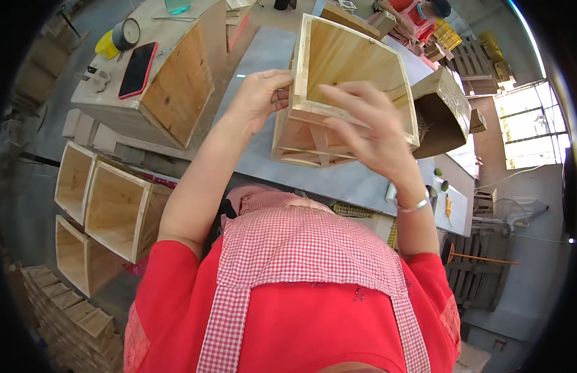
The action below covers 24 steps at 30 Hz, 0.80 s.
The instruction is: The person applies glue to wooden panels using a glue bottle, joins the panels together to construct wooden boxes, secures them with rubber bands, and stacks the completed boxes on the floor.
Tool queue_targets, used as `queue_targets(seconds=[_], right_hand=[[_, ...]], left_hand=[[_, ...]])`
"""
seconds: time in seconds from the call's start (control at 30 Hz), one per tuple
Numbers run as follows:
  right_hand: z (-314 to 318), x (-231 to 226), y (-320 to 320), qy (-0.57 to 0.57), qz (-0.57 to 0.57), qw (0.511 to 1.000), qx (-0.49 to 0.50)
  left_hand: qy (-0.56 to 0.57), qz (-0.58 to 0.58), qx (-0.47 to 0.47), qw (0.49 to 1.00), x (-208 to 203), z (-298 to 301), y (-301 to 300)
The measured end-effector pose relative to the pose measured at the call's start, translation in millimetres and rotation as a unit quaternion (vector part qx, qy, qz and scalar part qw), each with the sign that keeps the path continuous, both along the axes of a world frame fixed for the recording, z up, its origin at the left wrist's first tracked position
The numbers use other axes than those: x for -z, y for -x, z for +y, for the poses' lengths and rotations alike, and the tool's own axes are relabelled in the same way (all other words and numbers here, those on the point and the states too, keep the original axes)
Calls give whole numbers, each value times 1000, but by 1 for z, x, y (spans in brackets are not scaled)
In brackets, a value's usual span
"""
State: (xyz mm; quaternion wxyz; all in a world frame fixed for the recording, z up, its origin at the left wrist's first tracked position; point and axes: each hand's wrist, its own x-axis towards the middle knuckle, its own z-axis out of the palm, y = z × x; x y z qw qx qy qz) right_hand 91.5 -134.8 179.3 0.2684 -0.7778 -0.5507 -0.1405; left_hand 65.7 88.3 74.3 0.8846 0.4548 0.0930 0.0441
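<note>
A pale wooden box (363, 59) with an open top stands on the grey-topped workbench (263, 56) in front of me. At its near left corner, my left hand (260, 96) is closed on the edge, with the thumb along the rim and the fingers curled below. My right hand (375, 130), slightly blurred, hovers over the near rim with its fingers apart. I see nothing held in it, and it hides part of the box's front side. A metal bangle (414, 206) circles my right wrist.
Right of the box lies an open cardboard carton (444, 112). On a wooden cabinet (176, 93) at left rest a phone (138, 70) and a roll of tape (126, 33). Several wooden boxes (117, 202) stand at lower left. A co-worker (416, 18) is at the far bench.
</note>
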Motion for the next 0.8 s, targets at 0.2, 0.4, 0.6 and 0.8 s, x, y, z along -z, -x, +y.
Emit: queue_targets(seconds=[0.2, 0.4, 0.6, 0.8], right_hand=[[41, 20, -2, 15, 97, 995, -30], [36, 24, -4, 3, 131, 991, -25], [39, 19, -3, 10, 140, 990, -16], [41, 15, -6, 11, 151, 988, -27]], left_hand=[[174, 42, -30, 983, -9, 5, 9], [370, -75, 55, 924, -5, 1, 42], [400, -57, 67, 912, -7, 9, 16], [443, -41, 124, 887, -6, 16, 23]])
